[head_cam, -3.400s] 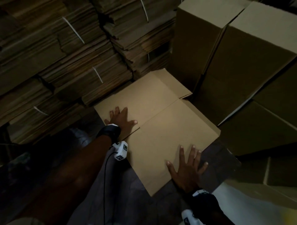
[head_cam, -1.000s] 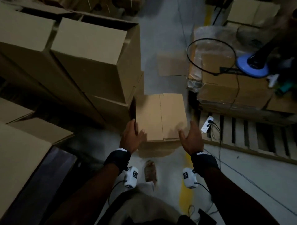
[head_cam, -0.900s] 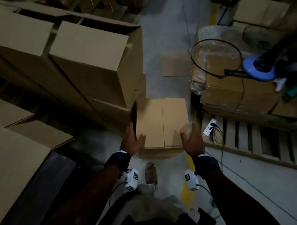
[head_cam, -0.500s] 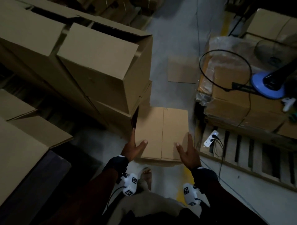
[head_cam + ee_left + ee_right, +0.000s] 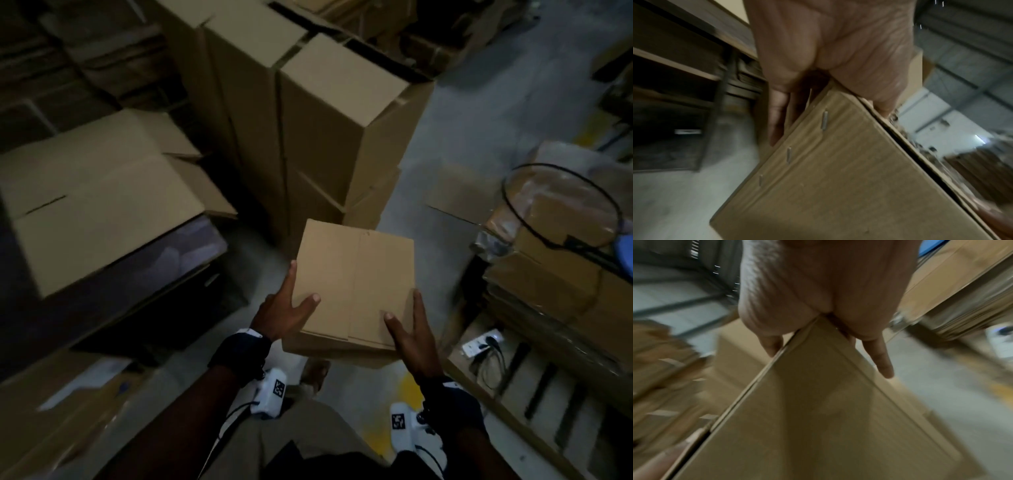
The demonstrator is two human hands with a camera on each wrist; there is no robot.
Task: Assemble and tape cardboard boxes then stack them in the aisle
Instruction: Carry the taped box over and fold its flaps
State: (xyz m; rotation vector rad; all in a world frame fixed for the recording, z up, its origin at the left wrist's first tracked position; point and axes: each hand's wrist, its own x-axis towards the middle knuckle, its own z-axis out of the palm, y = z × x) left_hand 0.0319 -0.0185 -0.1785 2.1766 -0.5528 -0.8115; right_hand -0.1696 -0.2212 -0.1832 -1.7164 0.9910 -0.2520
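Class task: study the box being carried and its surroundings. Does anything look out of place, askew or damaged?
The carried box, held between the left hand and right hand, has closed top flaps with no tape visible over the seam. A loose flat cardboard sheet lies on the aisle floor ahead. No damage is visible.

Both wrist views are motion-blurred — the cardboard box [image 5: 354, 284] hides most fingers [image 5: 777, 116] and its underside.

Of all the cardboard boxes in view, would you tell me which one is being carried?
The small closed box in front of the person, held between the left hand and right hand. The stacked boxes behind it stand untouched.
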